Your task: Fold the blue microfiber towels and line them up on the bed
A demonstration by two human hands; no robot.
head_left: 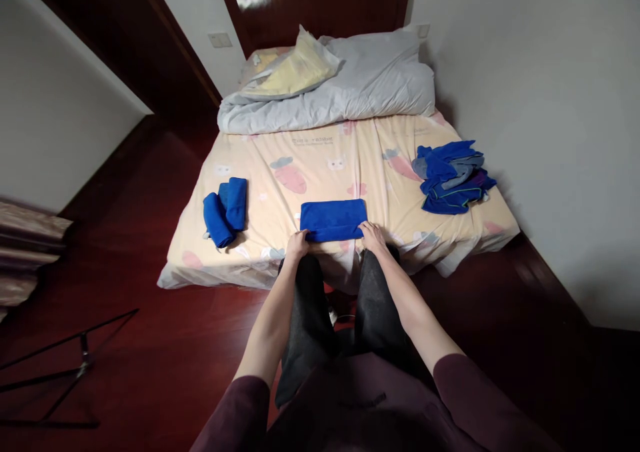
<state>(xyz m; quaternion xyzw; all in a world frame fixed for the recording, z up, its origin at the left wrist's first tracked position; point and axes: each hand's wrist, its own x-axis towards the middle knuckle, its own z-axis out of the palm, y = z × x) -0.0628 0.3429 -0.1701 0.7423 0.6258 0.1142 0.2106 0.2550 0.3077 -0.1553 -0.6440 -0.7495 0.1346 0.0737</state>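
Head view: we see a bed that serves as the bearing surface, covered by a cream sheet printed with carrots and rabbit faces. At its far end it carries a grey duvet and a pale yellow pillow. Toward its left edge it carries rolled blue cloths, set close together; toward its right edge lies a loose pile of cloths, mostly blue with some grey (one piece shows a light green border).

Our left hand is closed at the near left corner of a blue cloth, fingers curled, gripping the edge. Our right hand is closed likewise on the near right corner, fingers bent over the top of the fabric. We cannot tell the exact thumb positions.

The blue cloth lies at the near edge of the bed, midway between the rolls and the pile, directly before our knees. It is a wide rectangle, flat toward its far side; along the near side a turned-up band (rolled or folded, we cannot tell which) runs between both hands.
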